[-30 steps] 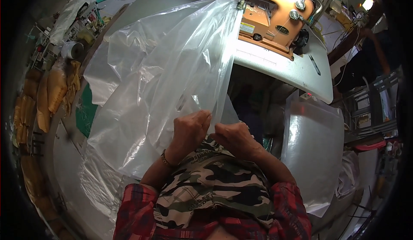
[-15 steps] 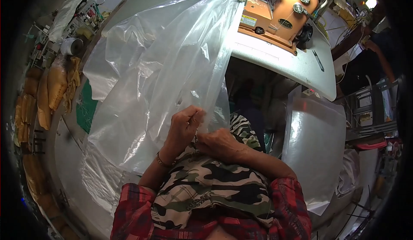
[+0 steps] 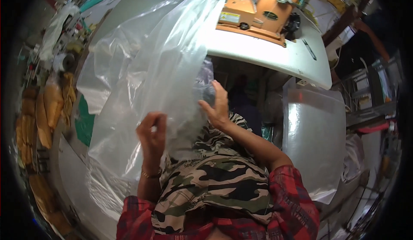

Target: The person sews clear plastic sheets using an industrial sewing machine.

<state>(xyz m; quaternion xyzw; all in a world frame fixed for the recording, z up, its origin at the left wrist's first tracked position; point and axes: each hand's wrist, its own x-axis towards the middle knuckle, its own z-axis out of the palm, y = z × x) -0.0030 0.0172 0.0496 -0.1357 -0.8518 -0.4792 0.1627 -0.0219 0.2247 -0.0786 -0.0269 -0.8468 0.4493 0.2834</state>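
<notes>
A large translucent plastic sheet (image 3: 124,89) hangs in folds from the table toward my lap. Its far end reaches the needle area of an orange sewing machine (image 3: 254,16). My left hand (image 3: 152,132) is closed over the sheet, fingers curled; whether they grip the film is hard to see. To its right, my right hand (image 3: 218,107) is open, thumb and fingers apart, beside the sheet's right edge. A camouflage apron (image 3: 215,175) covers my lap, partly seen through the film.
The pale table (image 3: 254,46) holds a dark slim tool (image 3: 309,49) right of the machine. A stack of clear plastic sheets (image 3: 314,141) stands at my right. Yellowish bundles (image 3: 51,107) line the left side. Another person's arm (image 3: 372,38) shows at far right.
My hands, together at the sheet's edge before, have parted. The left moved left and slightly down; the right moved up and opened. The view shifted, so the machine sits farther left and higher.
</notes>
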